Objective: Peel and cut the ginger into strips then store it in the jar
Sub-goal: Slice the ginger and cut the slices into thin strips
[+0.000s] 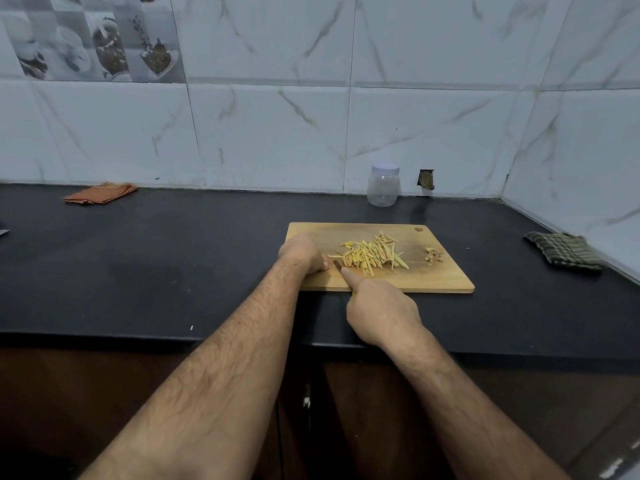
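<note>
Two bare forearms reach in from the bottom edge, nearest the camera, over the front lip of one black counter (173, 265). At the left, the left hand (302, 252) lies on the left end of one wooden cutting board (433, 278), fingers curled under in a loose fist with the fingertips against the wood; whether they pinch a last bit of ginger cannot be told. Just right of it, the right hand (379, 315) grips a knife (341, 271) with yellow at the handle, index finger laid straight along the top and pointing toward 11 o'clock. Only a short dark piece of blade shows between the two hands, its long axis running from 5 to 11 o'clock.

One loose heap of ginger strips (372, 254) sits in the middle of the board, just right of the left hand. Most strips lie with their long axes slanted from about 11 to 5 o'clock, fanning a little at the far end. One small pile of brown peel scraps (433, 255) rests near the board's right end, apart from the strips.

One clear plastic jar (383, 185) with its pale lid on stands upright against the wall at 12 o'clock from the board. Two folded cloths lie on the counter: an orange one (100, 193) far left, a green checked one (564, 251) far right.
</note>
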`<state>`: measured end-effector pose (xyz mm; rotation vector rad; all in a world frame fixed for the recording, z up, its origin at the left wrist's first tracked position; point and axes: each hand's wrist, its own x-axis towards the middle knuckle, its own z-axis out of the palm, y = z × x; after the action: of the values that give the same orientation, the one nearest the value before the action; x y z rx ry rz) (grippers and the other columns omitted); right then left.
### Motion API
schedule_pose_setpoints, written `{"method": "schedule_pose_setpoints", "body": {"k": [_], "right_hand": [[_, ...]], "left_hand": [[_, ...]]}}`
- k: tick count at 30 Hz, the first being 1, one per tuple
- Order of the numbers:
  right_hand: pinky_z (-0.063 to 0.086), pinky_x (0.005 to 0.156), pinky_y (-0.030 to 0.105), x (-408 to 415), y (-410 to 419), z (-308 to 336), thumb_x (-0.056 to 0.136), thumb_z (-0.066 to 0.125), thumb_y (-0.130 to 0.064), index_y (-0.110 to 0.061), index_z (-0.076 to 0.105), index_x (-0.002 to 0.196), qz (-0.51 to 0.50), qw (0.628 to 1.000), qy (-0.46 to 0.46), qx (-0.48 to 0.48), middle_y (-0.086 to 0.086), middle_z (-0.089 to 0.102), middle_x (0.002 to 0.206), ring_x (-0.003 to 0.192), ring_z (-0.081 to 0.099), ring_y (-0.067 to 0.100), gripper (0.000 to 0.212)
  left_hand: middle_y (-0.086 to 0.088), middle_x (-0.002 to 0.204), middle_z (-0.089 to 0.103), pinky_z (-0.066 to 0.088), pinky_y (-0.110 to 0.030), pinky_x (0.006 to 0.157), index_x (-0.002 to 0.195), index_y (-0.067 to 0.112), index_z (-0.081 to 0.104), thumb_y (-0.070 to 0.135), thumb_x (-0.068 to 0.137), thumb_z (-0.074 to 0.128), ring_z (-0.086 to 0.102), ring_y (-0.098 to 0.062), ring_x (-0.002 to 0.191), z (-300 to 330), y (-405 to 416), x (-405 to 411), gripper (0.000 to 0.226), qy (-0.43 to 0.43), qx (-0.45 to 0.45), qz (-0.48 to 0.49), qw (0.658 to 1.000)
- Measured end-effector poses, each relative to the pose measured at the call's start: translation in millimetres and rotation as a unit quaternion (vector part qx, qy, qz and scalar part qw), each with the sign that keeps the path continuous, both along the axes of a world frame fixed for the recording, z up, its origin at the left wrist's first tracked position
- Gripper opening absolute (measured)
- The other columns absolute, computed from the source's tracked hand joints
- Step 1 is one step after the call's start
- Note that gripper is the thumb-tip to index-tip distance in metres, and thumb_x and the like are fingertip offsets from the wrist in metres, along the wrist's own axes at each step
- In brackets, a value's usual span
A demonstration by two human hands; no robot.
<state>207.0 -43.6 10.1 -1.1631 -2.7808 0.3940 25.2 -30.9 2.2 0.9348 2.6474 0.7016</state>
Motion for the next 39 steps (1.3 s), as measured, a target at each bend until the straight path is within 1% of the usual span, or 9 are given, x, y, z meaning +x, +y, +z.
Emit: {"method": "schedule_pose_setpoints", "body": {"k": [10,19,20,23,25,29,33,35,39], "right_hand": [[0.047,0.093,0.037,-13,6,-3,0.098,0.042,-0.014,-0.044,0.026,0.154,0.022,1.0,-0.003,-0.013,0.0,0.054,0.142,0.125,0.053,0.024,0.066],[0.047,0.095,0.034,-8,27,3,0.094,0.042,-0.01,-0.043,0.031,0.153,-0.02,0.999,0.013,-0.026,0.001,0.052,0.146,0.127,0.052,0.024,0.068],[0.049,0.092,0.034,-9,26,2,0.093,0.042,-0.01,-0.044,0.033,0.152,-0.014,0.999,0.023,-0.038,0.001,0.055,0.143,0.121,0.056,0.024,0.069],[0.056,0.063,0.03,-11,27,0,0.087,0.043,-0.008,-0.049,0.035,0.149,-0.005,0.996,0.052,-0.073,0.002,0.066,0.119,0.074,0.064,0.018,0.074],[0.053,0.056,0.029,-11,28,0,0.084,0.041,-0.007,-0.052,0.033,0.149,-0.01,0.996,0.055,-0.073,0.002,0.068,0.113,0.065,0.061,0.017,0.079],[0.048,0.07,0.029,-7,28,1,0.087,0.04,-0.008,-0.049,0.031,0.151,-0.008,0.997,0.064,-0.045,0.002,0.065,0.124,0.092,0.063,0.024,0.077],[0.047,0.081,0.033,-2,29,4,0.091,0.043,-0.01,-0.04,0.036,0.15,-0.011,0.998,0.064,-0.011,0.002,0.063,0.129,0.111,0.06,0.025,0.067],[0.046,0.078,0.034,1,32,3,0.092,0.045,-0.011,-0.03,0.041,0.145,-0.027,0.997,0.076,0.006,0.004,0.064,0.123,0.107,0.059,0.027,0.057],[0.043,0.067,0.034,12,36,0,0.092,0.045,-0.005,-0.021,0.049,0.129,-0.035,0.993,0.072,0.084,0.001,0.06,0.091,0.082,0.053,0.024,0.041]], "left_hand": [[-0.003,0.107,0.071,0.052,-0.035,0.094,0.102,0.011,0.075,0.024,0.091,0.068,0.064,-0.021,0.104,-9,-8,-6,0.018,0.003,0.045,-0.018,0.999],[0.003,0.099,0.066,0.041,-0.026,0.075,0.087,0.019,0.068,0.02,0.093,0.065,0.059,-0.016,0.095,-18,-11,2,0.007,-0.005,0.101,0.009,0.995],[0.003,0.097,0.065,0.041,-0.026,0.075,0.087,0.02,0.068,0.021,0.094,0.064,0.058,-0.016,0.093,-18,-11,3,0.007,-0.006,0.103,0.014,0.995],[0.002,0.098,0.066,0.044,-0.027,0.076,0.09,0.02,0.069,0.025,0.094,0.063,0.06,-0.019,0.099,-19,-11,6,0.008,0.005,0.097,0.024,0.995],[0.001,0.101,0.069,0.046,-0.027,0.075,0.092,0.019,0.07,0.025,0.095,0.06,0.061,-0.02,0.098,-21,-11,8,0.012,0.013,0.094,0.024,0.995],[0.001,0.106,0.068,0.044,-0.027,0.073,0.088,0.026,0.065,0.022,0.097,0.055,0.059,-0.021,0.095,-22,-9,14,0.014,0.019,0.1,0.024,0.994],[0.002,0.109,0.069,0.045,-0.027,0.074,0.102,0.025,0.07,0.024,0.097,0.054,0.062,-0.022,0.1,-22,-12,22,0.017,0.032,0.103,0.024,0.994],[0.002,0.108,0.069,0.046,-0.027,0.075,0.102,0.026,0.07,0.025,0.096,0.055,0.062,-0.021,0.101,-23,-14,25,0.016,0.037,0.107,0.024,0.993],[0.004,0.106,0.068,0.043,-0.027,0.074,0.092,0.028,0.064,0.028,0.095,0.056,0.059,-0.019,0.095,-24,-18,29,0.008,0.025,0.133,0.034,0.99]]}}
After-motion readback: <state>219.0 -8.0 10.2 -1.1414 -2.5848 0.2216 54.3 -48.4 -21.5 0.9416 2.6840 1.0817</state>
